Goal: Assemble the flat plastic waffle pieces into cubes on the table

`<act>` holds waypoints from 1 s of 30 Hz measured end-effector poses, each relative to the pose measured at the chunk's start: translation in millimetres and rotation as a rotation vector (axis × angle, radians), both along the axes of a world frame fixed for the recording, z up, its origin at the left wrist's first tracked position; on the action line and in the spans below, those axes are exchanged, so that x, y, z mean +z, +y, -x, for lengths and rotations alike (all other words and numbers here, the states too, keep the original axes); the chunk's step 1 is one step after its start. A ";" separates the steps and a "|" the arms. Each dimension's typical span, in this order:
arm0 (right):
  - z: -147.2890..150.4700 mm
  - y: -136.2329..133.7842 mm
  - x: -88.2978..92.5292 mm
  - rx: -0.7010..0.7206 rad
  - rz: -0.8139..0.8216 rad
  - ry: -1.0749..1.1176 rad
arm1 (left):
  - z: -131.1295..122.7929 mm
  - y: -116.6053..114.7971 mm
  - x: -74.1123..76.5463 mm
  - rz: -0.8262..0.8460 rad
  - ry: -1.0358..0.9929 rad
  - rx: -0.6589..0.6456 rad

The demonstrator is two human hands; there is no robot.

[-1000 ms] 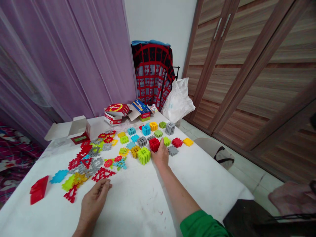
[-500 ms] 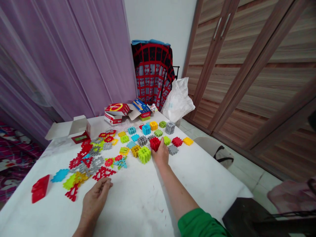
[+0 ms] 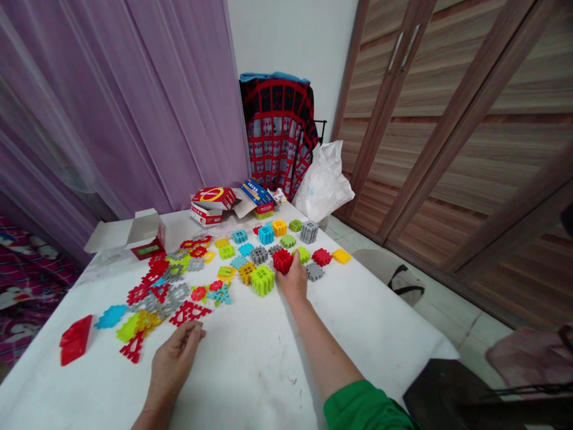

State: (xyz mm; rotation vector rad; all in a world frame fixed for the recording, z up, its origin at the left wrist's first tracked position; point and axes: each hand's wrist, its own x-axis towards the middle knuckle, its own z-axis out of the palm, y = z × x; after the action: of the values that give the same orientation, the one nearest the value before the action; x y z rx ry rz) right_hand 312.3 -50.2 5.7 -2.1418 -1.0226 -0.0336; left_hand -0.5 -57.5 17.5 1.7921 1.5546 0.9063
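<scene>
Our right hand [image 3: 293, 280] pinches the red block [image 3: 282, 260] with thumb and fingers. The block sits on the white table [image 3: 250, 370], with the green block [image 3: 262, 280] on one side and a small gray piece [image 3: 314, 272] on the other. Our left hand [image 3: 172, 361] lies on the table with its fingers loosely bent and holds nothing, close to a flat red piece [image 3: 190, 312], and far behind the blocks we see open boxes [image 3: 215, 203] and a white bag [image 3: 322, 182].
</scene>
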 end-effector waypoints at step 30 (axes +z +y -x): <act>0.5 2.6 0.3 0.000 0.037 -0.036 | -1.4 -1.6 1.8 0.036 -0.024 0.002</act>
State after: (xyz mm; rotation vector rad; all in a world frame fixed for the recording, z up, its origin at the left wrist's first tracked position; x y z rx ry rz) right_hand 311.7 -47.6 6.1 -2.1819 -1.0516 -0.0544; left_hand 0.9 -59.1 19.3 1.7482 1.5487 0.8921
